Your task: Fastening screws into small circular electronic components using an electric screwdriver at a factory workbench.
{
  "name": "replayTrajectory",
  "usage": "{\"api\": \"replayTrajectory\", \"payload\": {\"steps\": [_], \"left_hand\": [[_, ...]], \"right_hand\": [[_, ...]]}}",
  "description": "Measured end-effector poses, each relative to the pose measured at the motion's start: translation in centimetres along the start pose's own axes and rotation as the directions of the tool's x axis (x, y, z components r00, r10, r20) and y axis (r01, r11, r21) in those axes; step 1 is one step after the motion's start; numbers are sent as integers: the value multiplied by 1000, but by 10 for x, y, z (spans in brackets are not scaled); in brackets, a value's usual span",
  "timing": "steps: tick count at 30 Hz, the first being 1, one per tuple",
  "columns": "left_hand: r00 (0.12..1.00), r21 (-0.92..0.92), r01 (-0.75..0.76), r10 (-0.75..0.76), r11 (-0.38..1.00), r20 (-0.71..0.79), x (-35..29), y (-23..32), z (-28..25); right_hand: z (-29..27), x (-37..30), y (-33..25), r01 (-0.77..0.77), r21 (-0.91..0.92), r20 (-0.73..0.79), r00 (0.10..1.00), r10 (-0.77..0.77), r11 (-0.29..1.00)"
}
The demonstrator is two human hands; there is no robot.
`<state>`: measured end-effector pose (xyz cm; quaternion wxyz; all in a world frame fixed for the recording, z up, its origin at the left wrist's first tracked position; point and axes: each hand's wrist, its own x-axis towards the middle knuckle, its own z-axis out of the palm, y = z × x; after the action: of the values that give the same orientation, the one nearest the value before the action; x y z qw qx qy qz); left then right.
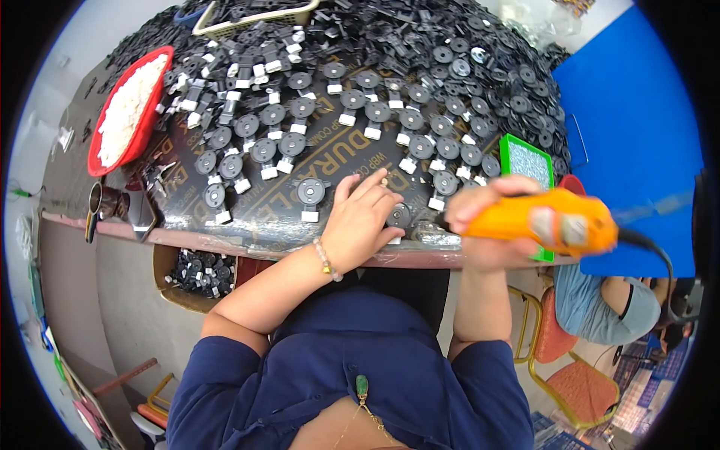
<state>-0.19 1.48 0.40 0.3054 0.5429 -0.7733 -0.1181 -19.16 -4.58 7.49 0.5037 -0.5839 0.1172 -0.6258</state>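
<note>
My left hand [365, 219] lies palm down on the dark table, its fingers stretched and apart. Beside its thumb and forefinger is a black round plastic part [399, 216], partly hidden; whether the fingers touch it I cannot tell. A corded orange power screwdriver [517, 216] is gripped in my right hand [484, 232], both blurred, above the table's front edge at the right. Left of my left hand lies a separate black disc part [310, 192] with a white block end. Several similar parts [262, 151] are spread in loose rows beyond both hands.
Heaps of black parts [420, 45] cover the back of the table. A red basket [94, 157] of white pieces stands left; a green tray [527, 146] of small metal pieces lies right. Below the table sits a carton [163, 279]. Another person [600, 304] is at the right.
</note>
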Motion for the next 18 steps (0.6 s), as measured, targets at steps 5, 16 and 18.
{"api": "replayTrajectory", "payload": {"steps": [5, 16, 18], "left_hand": [[975, 187, 220, -209, 957, -79, -36, -9, -46], [866, 15, 254, -221, 967, -448, -131, -45, -103], [706, 39, 447, -326, 894, -629, -181, -63, -131]], "right_hand": [[-31, 1, -33, 83, -93, -25, 996, -86, 992], [-58, -9, -24, 30, -164, -101, 994, -47, 986], [-75, -9, -34, 31, -209, -107, 993, -55, 977]]}}
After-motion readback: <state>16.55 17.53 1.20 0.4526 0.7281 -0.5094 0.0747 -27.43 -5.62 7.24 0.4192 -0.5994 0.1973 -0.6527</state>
